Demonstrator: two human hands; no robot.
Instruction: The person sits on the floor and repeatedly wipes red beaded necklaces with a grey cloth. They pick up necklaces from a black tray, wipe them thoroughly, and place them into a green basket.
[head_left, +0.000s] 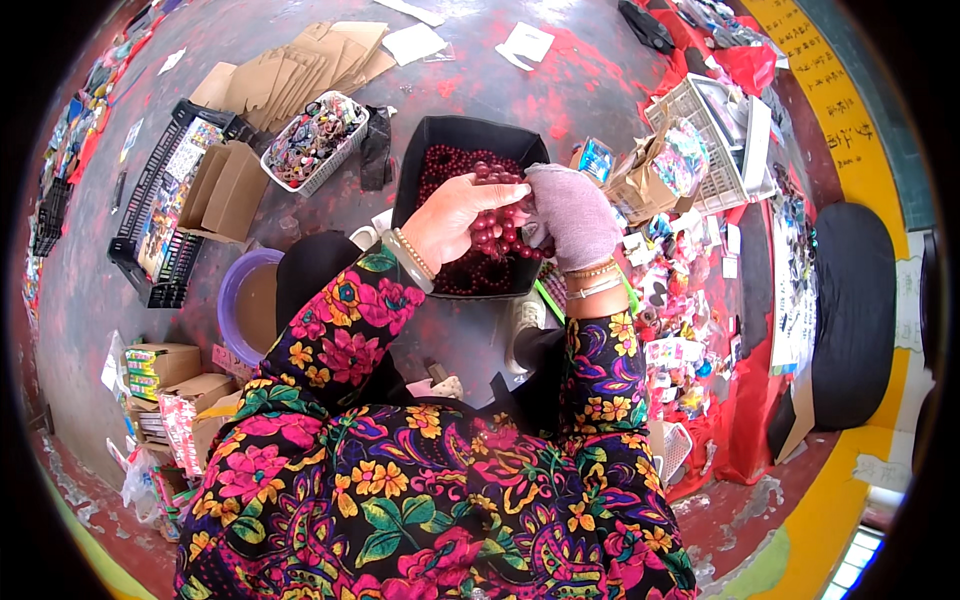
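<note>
A bunch of shiny dark red beads (493,232) is held between my two hands, above a black open box (475,128). My bare left hand (445,222), bangles at its wrist, grips the bunch from the left, its thumb and fingers closed around the beads. On the right side my right hand (578,214) wears a greyish-pink glove and is closed at the edge of the same bunch; its fingertips are mostly hidden. More dark red bead strings (455,164) fill the box below.
Left of the box stand a white basket (322,178) of small accessories, an open cardboard box (222,190), a black crate (135,255) and a purple basin (232,290). Packaged trinkets (690,330) and a white crate (725,190) lie to the right. Flattened cardboard (310,65) lies beyond.
</note>
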